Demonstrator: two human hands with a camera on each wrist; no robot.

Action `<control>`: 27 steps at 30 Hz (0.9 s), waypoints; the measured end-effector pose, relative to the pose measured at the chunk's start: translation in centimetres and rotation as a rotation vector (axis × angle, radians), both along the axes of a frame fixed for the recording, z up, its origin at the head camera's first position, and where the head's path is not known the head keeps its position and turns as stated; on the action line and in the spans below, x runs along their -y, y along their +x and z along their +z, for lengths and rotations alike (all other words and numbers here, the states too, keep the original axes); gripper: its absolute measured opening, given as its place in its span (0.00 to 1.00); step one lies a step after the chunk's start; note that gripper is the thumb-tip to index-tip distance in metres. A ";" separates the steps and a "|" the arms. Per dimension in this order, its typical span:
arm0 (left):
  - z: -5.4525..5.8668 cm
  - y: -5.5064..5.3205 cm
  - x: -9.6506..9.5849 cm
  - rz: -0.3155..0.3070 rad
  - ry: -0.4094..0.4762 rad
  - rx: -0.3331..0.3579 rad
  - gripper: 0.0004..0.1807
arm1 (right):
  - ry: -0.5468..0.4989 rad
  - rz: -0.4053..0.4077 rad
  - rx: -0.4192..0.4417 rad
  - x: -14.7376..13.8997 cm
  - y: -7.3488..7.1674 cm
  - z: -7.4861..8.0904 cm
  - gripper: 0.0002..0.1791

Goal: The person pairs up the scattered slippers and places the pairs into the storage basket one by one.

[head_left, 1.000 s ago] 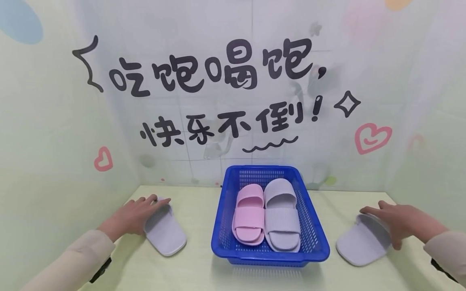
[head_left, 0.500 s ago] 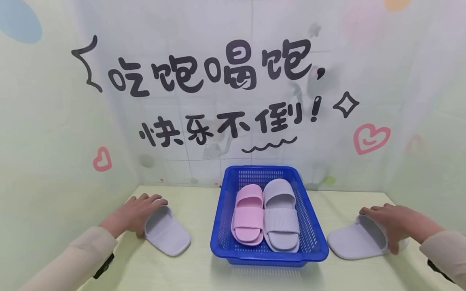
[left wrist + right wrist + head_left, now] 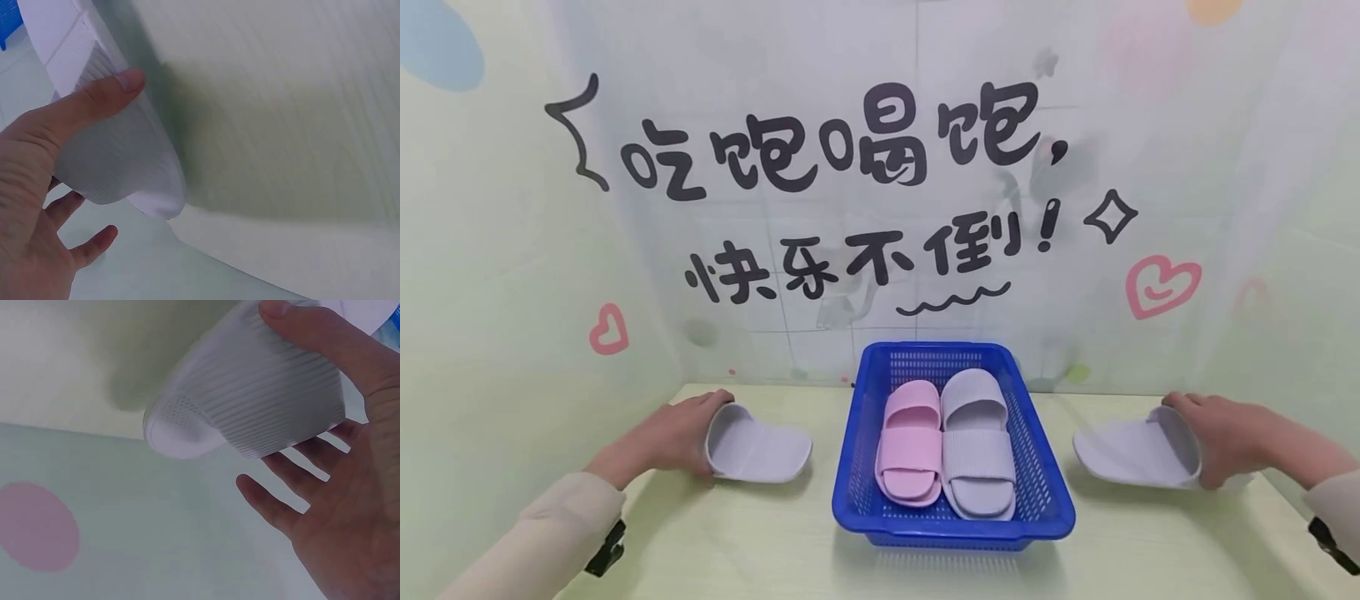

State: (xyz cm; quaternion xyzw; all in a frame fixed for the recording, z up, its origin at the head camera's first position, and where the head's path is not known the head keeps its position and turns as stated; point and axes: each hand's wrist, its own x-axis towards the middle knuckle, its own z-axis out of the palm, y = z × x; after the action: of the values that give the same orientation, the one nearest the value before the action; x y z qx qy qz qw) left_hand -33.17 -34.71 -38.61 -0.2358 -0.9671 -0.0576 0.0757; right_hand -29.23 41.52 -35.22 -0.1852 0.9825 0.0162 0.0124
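- Head view: bright, diffuse light; wall lettering (image 3: 881,258) sharp
- Table (image 3: 790,550): soft shadows under the grey slippers (image 3: 763,450), another in front of the blue basket (image 3: 955,527)
- Left wrist view: dimmer, with a broad, soft-edged shadow
- Right wrist view: dim, greyish; strap (image 3: 269,381) ribs distinct, pink spot (image 3: 40,528) soft-edged

Matt ribbed slipper (image 3: 269,394), plastic basket (image 3: 955,530)

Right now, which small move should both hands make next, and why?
Perhaps ease the left hand and the right hand inward, because each grips a pale gray slipper, and the blue basket between them already contains a pink slipper beside a gray one.
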 end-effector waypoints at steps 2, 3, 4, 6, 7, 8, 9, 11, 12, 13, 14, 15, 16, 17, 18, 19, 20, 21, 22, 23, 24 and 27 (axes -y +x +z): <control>0.4 0.1 -0.2 0.000 0.033 -0.043 0.59 | -0.013 0.004 -0.051 -0.1 0.1 0.6 0.54; 0.6 0.2 -0.3 -0.002 0.053 -0.063 0.59 | -0.024 0.009 -0.081 -0.1 0.2 0.9 0.54; 0.8 0.3 -0.5 -0.003 0.074 -0.081 0.59 | -0.036 0.016 -0.109 -0.1 0.3 1.1 0.55; 1.2 0.5 -1.0 -0.005 0.121 -0.109 0.59 | -0.060 0.032 -0.163 0.0 0.4 1.7 0.55; 1.4 0.6 -1.3 -0.003 0.147 -0.113 0.59 | -0.069 0.036 -0.190 0.2 0.4 2.0 0.55; 1.6 0.6 -1.7 0.000 0.173 -0.116 0.59 | -0.077 0.040 -0.213 0.4 0.5 2.3 0.55; 1.8 0.7 -2.1 0.005 0.198 -0.116 0.59 | -0.084 0.042 -0.233 0.7 0.6 2.6 0.55; 2.2 0.9 -2.9 0.027 0.235 -0.113 0.59 | -0.101 0.050 -0.273 1.3 0.7 3.2 0.55; 2.4 1.0 -3.3 0.040 0.246 -0.113 0.59 | -0.110 0.052 -0.288 1.7 0.8 3.5 0.55; 2.6 1.0 -3.8 0.052 0.251 -0.115 0.59 | -0.114 0.048 -0.301 2.2 0.9 3.9 0.55; 2.7 1.1 -4.3 0.064 0.251 -0.122 0.59 | -0.124 0.051 -0.311 2.6 1.0 4.2 0.54; 2.9 1.2 -4.8 0.075 0.249 -0.131 0.59 | -0.133 0.053 -0.321 3.1 1.1 4.5 0.55; 3.0 1.3 -5.3 0.084 0.246 -0.144 0.59 | -0.142 0.055 -0.329 3.6 1.2 4.8 0.55; 3.2 1.4 -5.9 0.092 0.244 -0.157 0.59 | -0.148 0.055 -0.337 4.1 1.3 5.1 0.55; 3.3 1.5 -6.4 0.097 0.244 -0.171 0.59 | -0.153 0.056 -0.342 4.6 1.4 5.4 0.55; 3.5 1.6 -7.0 0.100 0.245 -0.184 0.59 | -0.159 0.058 -0.348 5.1 1.6 5.7 0.55; 3.6 1.7 -7.5 0.101 0.250 -0.198 0.59 | -0.164 0.059 -0.351 5.6 1.7 5.9 0.55; 3.7 1.7 -8.1 0.099 0.258 -0.209 0.59 | -0.170 0.060 -0.355 6.1 1.9 6.1 0.55; 3.8 1.8 -8.6 0.096 0.266 -0.221 0.59 | -0.173 0.061 -0.357 6.7 2.0 6.2 0.55; 3.9 1.9 -9.0 0.093 0.275 -0.233 0.60 | -0.174 0.063 -0.359 7.2 2.1 6.4 0.55; 4.0 1.9 -9.5 0.089 0.284 -0.243 0.60 | -0.175 0.067 -0.364 7.7 2.2 6.4 0.55; 4.4 2.3 -10.7 0.082 0.307 -0.265 0.61 | -0.181 0.080 -0.387 9.0 2.5 6.6 0.56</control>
State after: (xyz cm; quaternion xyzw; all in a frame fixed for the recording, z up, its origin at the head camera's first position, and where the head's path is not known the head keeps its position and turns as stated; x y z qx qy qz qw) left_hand -30.89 -23.99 -34.21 -0.1876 -0.9373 -0.1700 0.2394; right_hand -26.73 32.54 -28.62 -0.2176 0.9559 -0.0362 -0.1940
